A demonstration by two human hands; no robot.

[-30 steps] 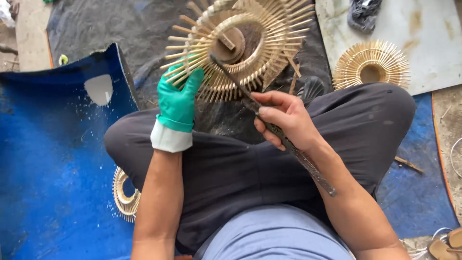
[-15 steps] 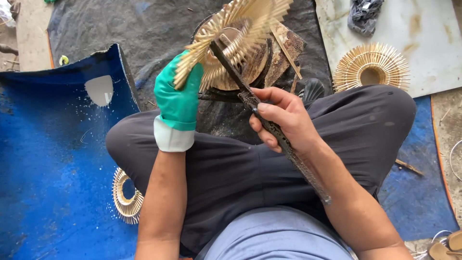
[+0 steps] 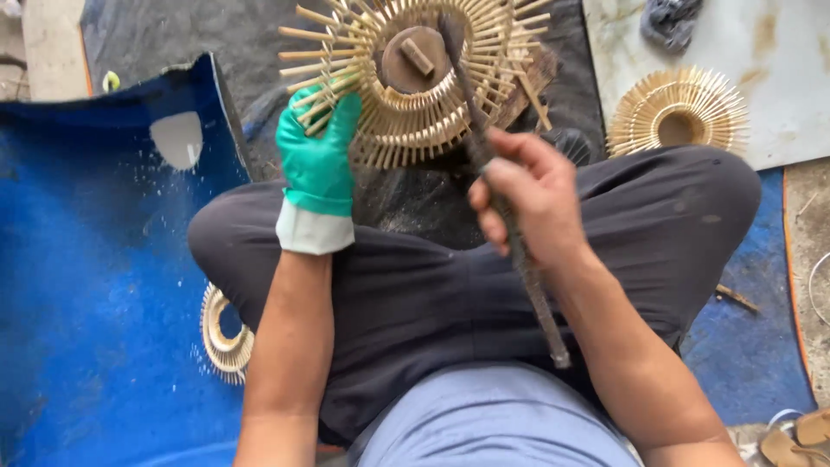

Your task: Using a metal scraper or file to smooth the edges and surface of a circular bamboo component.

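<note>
my gloved left hand [image 3: 317, 164] grips the edge of the bamboo ring [image 3: 415, 78], held above my knees. my right hand [image 3: 529, 201] is closed around a dark rod [image 3: 506, 216] whose tip rests on the ring.

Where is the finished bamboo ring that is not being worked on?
In the head view, a finished bamboo ring lies upper right on the pale board, just beyond the person's knee, right of the right hand.

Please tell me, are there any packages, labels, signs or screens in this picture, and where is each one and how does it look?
None of these shows. The gloved left hand grips a round bamboo stick ring, the bare right hand holds a long dark tool; nothing around carries a visible label.
</note>
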